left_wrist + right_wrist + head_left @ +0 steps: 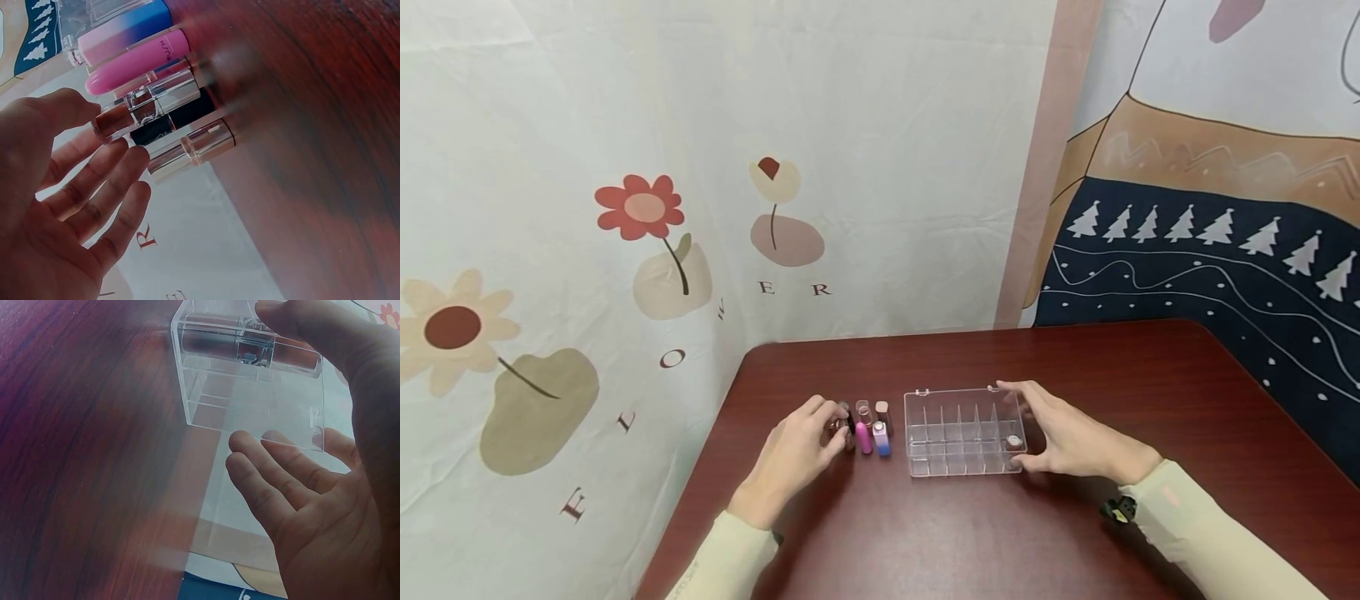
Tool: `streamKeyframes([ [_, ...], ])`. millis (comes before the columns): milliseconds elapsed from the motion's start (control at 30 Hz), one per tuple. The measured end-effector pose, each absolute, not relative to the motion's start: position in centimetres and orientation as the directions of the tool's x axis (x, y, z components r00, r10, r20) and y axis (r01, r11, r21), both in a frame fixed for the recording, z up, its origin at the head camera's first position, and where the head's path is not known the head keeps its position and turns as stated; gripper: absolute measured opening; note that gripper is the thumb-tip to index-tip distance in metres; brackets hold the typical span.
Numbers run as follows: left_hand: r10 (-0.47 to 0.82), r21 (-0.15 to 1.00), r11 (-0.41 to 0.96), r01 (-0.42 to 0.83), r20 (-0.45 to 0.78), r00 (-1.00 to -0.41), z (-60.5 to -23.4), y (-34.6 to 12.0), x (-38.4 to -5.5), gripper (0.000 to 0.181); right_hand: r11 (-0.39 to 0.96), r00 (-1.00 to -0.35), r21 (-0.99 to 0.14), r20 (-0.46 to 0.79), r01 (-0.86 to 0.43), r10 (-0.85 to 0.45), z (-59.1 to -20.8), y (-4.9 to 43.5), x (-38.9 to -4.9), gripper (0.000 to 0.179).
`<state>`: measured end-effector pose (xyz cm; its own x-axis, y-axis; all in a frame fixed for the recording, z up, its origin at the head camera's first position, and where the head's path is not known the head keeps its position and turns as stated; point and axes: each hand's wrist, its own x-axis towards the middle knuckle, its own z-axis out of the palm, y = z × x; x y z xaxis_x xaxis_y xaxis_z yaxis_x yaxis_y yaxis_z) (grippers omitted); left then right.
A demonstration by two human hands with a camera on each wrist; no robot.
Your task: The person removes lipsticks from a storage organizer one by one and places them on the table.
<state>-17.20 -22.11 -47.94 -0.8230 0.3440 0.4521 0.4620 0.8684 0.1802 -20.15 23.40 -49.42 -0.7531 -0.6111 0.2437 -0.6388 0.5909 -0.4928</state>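
My left hand (793,446) is at the left end of a group of lipstick tubes. Its thumb and index finger pinch one end of a clear-and-silver lipstick tube (165,94), while the other fingers spread loosely. Beside that tube are a black tube (190,114), a gold-toned tube (212,142), a bright pink tube (863,438) and a pink-to-blue tube (882,440). My right hand (1063,429) grips the right end of a clear compartment box (955,468), thumb at the front and fingers toward the back. A lipstick tube (212,344) stands in the box's right-end compartment.
The box sits on a dark red wooden table (970,542), just right of the tubes. Another clear-capped tube (862,410) and a tube with a beige top (882,407) stand in the back row. Printed cloth (887,167) hangs behind the table.
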Motion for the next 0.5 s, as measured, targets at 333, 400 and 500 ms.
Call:
streamKeyframes([
  [333,0.332,0.186,0.879,0.440,0.426,-0.842,-48.40,-22.11,-17.48,0.018,0.592,-0.757,-0.499,0.242,-0.633,-0.607,-49.51,23.47,-20.14,0.113],
  [400,0.331,0.187,0.879,0.439,0.426,-0.842,-48.46,-22.11,-17.50,0.018,0.590,-0.756,-0.498,0.244,-0.635,-0.607,-49.56,23.47,-20.16,0.113],
  [500,0.334,0.183,0.877,0.445,0.434,-0.837,-48.48,-22.09,-17.49,0.018,0.587,-0.753,-0.496,0.250,-0.640,-0.609,-49.66,23.51,-20.22,0.113],
])
